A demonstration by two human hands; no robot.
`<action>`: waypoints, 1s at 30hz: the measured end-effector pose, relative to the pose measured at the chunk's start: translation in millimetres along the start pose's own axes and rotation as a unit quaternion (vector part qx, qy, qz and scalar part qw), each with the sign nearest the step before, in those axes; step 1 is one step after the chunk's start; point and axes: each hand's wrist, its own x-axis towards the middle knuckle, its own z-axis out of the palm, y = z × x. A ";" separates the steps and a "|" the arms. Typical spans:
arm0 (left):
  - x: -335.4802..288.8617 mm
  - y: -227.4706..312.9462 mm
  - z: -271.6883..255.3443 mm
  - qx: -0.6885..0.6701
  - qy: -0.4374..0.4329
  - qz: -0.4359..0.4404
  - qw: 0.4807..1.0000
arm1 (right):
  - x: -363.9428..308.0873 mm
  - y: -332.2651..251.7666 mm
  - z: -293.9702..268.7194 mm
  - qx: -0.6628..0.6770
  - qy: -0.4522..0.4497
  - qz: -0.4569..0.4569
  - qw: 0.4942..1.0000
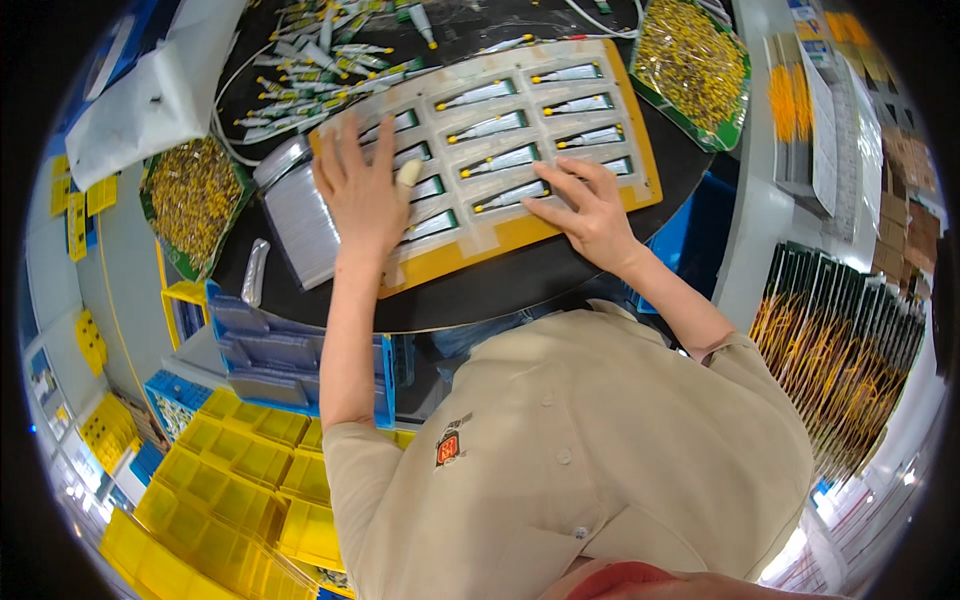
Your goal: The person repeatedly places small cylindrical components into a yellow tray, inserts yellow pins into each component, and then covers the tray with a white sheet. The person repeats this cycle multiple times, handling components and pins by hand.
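A pale plastic tray (490,138) lies on a yellow board (640,120), its slots holding small silver-and-green tubes (500,160) with yellow caps. My left hand (362,195) lies open across the tray's left end, fingers spread, with a pale cover on the thumb. It partly hides the left column of tubes. At the lower right of the tray my right hand (592,210) is open, its fingers apart and its tips at the tubes of the nearest rows. I see nothing held in either hand.
Loose tubes (320,60) are heaped behind the tray on the black table (440,305). Green-edged bags of small yellow pieces (195,195) (690,65) flank it. A stack of clear trays (305,220) touches the left end. Yellow bins (220,470) stand at lower left.
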 end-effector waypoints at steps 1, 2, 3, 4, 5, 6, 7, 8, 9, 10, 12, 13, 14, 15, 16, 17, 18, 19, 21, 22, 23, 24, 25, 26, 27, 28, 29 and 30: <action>3.6 -4.3 1.7 0.008 -0.016 0.002 1.000 | -4.1 3.4 -1.6 0.012 0.013 -0.003 1.000; 6.1 -8.8 1.7 0.014 -0.018 0.014 1.000 | -6.9 5.9 -3.3 0.027 0.009 0.003 1.000; 8.3 -12.9 0.5 0.022 -0.019 0.025 0.999 | -9.1 12.7 -9.0 0.047 -0.001 -0.003 0.999; 10.9 -16.6 -2.1 0.029 -0.024 0.031 0.999 | -7.6 23.3 -14.0 0.071 0.002 -0.013 0.997; 12.5 -17.6 -5.4 0.010 -0.009 0.032 0.999 | -6.0 32.5 -19.1 0.087 -0.013 -0.028 0.996; 14.3 -16.8 -9.4 -0.009 0.001 0.030 1.000 | -1.8 50.8 -26.9 0.086 -0.006 -0.015 0.996; 17.0 -12.5 -13.1 -0.022 -0.018 0.001 1.000 | 1.4 68.6 -34.7 0.101 0.032 0.015 0.994; 17.1 -2.9 -16.8 -0.054 0.015 0.010 0.998 | 3.5 87.0 -43.9 0.089 0.023 0.031 0.995; 20.1 9.7 -18.5 -0.062 0.004 0.031 0.998 | 6.2 104.7 -50.5 0.077 0.010 0.047 0.996; 21.3 27.5 -18.7 -0.084 -0.014 0.033 0.996 | 9.8 117.3 -50.9 0.071 -0.013 0.027 0.997; 27.1 70.3 -13.3 -0.119 -0.028 0.079 0.989 | 15.1 136.8 -51.6 0.070 -0.037 -0.006 0.997; 33.6 92.9 -6.9 -0.132 -0.023 0.121 0.984 | 17.1 142.4 -50.9 0.067 -0.059 -0.012 0.996; 40.1 112.8 -1.2 -0.143 -0.036 0.144 0.979 | 19.1 146.6 -50.0 0.068 -0.070 -0.025 0.995; 48.4 127.9 3.8 -0.161 -0.027 0.174 0.971 | 20.4 148.3 -49.3 0.067 -0.092 -0.034 0.993; 57.4 136.3 7.5 -0.147 -0.051 0.181 0.971 | 21.4 147.7 -47.7 0.067 -0.080 -0.032 0.994; 66.7 142.9 10.9 -0.140 -0.054 0.196 0.969 | 21.9 146.9 -47.4 0.071 -0.072 -0.028 0.994; 74.7 147.7 13.1 -0.135 -0.047 0.213 0.967 | 21.7 146.1 -47.6 0.066 -0.069 -0.026 0.995; 81.5 148.5 13.8 -0.125 -0.061 0.214 0.967 | 21.1 144.9 -47.3 0.063 -0.067 -0.021 0.996; 92.7 143.9 13.5 -0.101 -0.097 0.217 0.966 | 19.1 143.0 -45.8 0.073 -0.054 -0.020 0.996; 95.9 141.0 13.0 -0.121 -0.084 0.226 0.963 | 17.9 142.6 -44.3 0.062 -0.034 -0.027 0.997; 98.9 138.5 13.2 -0.114 -0.075 0.229 0.964 | 16.7 142.2 -41.8 0.046 -0.025 -0.037 0.998; 101.6 136.3 14.0 -0.099 -0.082 0.230 0.965 | 15.9 142.7 -39.5 0.051 -0.015 -0.037 0.998; 103.8 134.8 15.4 -0.085 -0.091 0.230 0.965 | 15.3 143.3 -37.2 0.055 -0.009 -0.037 0.998; 105.9 133.5 16.8 -0.076 -0.086 0.235 0.965 | 15.2 145.2 -36.3 0.061 -0.003 -0.032 0.998; 107.6 131.7 17.8 -0.082 -0.086 0.222 0.968 | 15.4 147.9 -37.4 0.065 -0.003 -0.038 0.997; 108.5 129.2 17.5 -0.089 -0.085 0.209 0.970 | 16.1 151.6 -40.5 0.070 -0.002 -0.038 0.997; 108.1 125.2 15.8 -0.102 -0.073 0.200 0.972 | 17.4 155.7 -45.5 0.065 -0.038 -0.036 0.997; 106.1 120.2 12.9 -0.099 -0.073 0.171 0.978 | 18.9 159.5 -51.4 0.075 -0.017 -0.028 0.997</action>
